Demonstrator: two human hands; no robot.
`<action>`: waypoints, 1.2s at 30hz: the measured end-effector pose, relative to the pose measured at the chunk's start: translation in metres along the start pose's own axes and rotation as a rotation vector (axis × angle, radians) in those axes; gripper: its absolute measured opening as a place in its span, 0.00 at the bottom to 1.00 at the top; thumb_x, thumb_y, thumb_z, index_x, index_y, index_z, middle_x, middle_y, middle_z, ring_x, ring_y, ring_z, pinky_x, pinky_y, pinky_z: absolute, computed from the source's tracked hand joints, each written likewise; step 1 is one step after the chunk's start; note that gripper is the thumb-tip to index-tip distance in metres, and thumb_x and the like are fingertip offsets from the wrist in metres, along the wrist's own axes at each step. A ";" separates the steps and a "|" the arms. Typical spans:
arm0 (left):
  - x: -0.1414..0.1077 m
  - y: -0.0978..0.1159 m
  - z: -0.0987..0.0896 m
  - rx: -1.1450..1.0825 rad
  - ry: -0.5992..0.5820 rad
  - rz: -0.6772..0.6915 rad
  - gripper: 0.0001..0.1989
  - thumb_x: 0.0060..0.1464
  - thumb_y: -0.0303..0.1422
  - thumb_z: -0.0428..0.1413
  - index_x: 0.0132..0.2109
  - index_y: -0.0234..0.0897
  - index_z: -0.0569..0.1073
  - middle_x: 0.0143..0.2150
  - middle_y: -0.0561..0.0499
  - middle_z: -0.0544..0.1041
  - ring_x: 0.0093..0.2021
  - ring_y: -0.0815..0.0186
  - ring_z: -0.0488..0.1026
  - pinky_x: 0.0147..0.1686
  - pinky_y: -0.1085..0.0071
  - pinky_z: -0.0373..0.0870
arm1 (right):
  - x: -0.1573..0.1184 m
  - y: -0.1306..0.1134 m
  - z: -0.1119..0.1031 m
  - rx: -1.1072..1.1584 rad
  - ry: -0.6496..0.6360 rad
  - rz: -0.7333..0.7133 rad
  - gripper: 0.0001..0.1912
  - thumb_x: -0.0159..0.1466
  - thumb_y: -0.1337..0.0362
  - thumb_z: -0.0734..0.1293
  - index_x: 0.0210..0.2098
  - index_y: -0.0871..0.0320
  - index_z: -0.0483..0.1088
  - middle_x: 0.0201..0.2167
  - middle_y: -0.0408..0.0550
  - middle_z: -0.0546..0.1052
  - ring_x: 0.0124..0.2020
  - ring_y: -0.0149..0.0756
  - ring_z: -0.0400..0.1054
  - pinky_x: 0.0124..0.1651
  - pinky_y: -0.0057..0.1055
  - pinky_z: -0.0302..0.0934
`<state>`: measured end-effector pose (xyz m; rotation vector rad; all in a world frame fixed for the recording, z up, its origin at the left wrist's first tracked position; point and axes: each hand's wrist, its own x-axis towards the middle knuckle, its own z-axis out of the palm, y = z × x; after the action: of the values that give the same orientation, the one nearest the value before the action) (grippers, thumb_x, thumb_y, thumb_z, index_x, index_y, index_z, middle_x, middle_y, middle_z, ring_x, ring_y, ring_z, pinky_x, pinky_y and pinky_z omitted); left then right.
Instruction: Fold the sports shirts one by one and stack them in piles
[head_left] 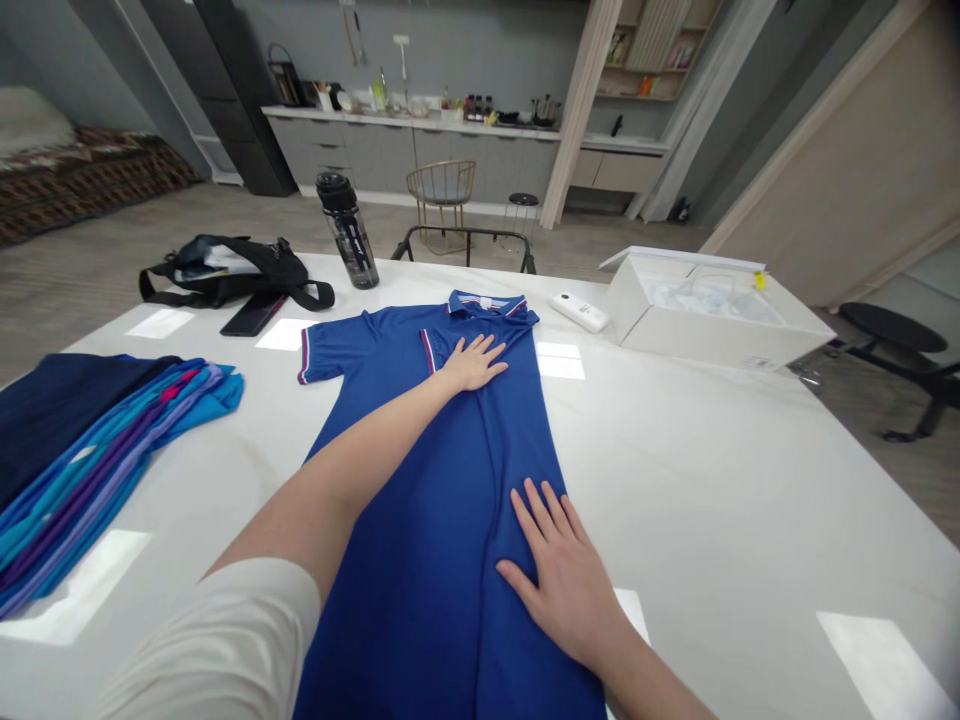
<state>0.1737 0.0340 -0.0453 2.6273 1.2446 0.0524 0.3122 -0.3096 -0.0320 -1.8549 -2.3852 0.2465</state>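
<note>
A blue polo shirt [420,500] lies on the white table with its collar at the far end. Its left sleeve sticks out flat, while the other sleeve is folded inward over the chest. My left hand [474,365] rests flat near that folded sleeve, just below the collar, fingers spread. Lower down, my right hand [559,570] lies palm down on the shirt's right side, its fingers apart as well. Neither hand grips anything. Long creases run down the fabric between the hands.
Folded clothes [97,450] are stacked at the left. Behind them are a black bag [232,265], a phone [253,313] and a dark bottle [349,235]. A white device [580,312] and an open white box [697,335] stand at the back right of the table [712,480].
</note>
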 end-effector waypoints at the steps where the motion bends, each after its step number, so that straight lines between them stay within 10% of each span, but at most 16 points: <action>1: 0.002 -0.002 0.002 0.000 0.018 0.007 0.33 0.68 0.53 0.35 0.74 0.47 0.51 0.77 0.47 0.46 0.76 0.52 0.41 0.70 0.42 0.39 | -0.001 0.003 -0.001 -0.003 -0.005 -0.010 0.41 0.71 0.42 0.56 0.75 0.52 0.41 0.75 0.45 0.44 0.75 0.50 0.36 0.74 0.52 0.40; 12: -0.059 0.030 -0.015 0.112 0.303 0.302 0.19 0.69 0.35 0.43 0.59 0.38 0.71 0.58 0.42 0.73 0.59 0.58 0.69 0.63 0.58 0.57 | -0.018 0.006 -0.011 -0.010 0.081 -0.003 0.32 0.72 0.46 0.58 0.70 0.53 0.57 0.71 0.55 0.58 0.72 0.54 0.50 0.70 0.60 0.43; 17: -0.116 0.051 -0.011 0.006 0.254 -0.042 0.16 0.66 0.41 0.50 0.56 0.41 0.70 0.48 0.44 0.78 0.49 0.54 0.75 0.50 0.60 0.67 | -0.043 -0.035 -0.022 0.171 0.124 0.061 0.14 0.74 0.56 0.59 0.46 0.53 0.74 0.43 0.50 0.79 0.45 0.41 0.74 0.49 0.38 0.64; 21: -0.129 0.065 -0.002 -0.175 0.176 -0.256 0.17 0.64 0.43 0.55 0.55 0.43 0.68 0.44 0.46 0.80 0.43 0.56 0.78 0.43 0.64 0.69 | -0.053 -0.070 -0.020 0.206 0.038 0.196 0.19 0.73 0.50 0.60 0.32 0.54 0.70 0.27 0.43 0.77 0.29 0.37 0.74 0.32 0.31 0.59; 36: -0.110 0.069 0.014 -0.522 0.440 -0.383 0.10 0.61 0.27 0.56 0.49 0.38 0.71 0.41 0.48 0.77 0.41 0.64 0.75 0.43 0.70 0.69 | -0.055 -0.109 -0.019 0.067 -0.073 0.292 0.15 0.74 0.61 0.57 0.36 0.57 0.72 0.30 0.50 0.81 0.30 0.44 0.78 0.31 0.32 0.60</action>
<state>0.1574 -0.0955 -0.0358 1.9533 1.5828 0.8049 0.2263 -0.3882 0.0088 -2.1925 -2.1110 0.4204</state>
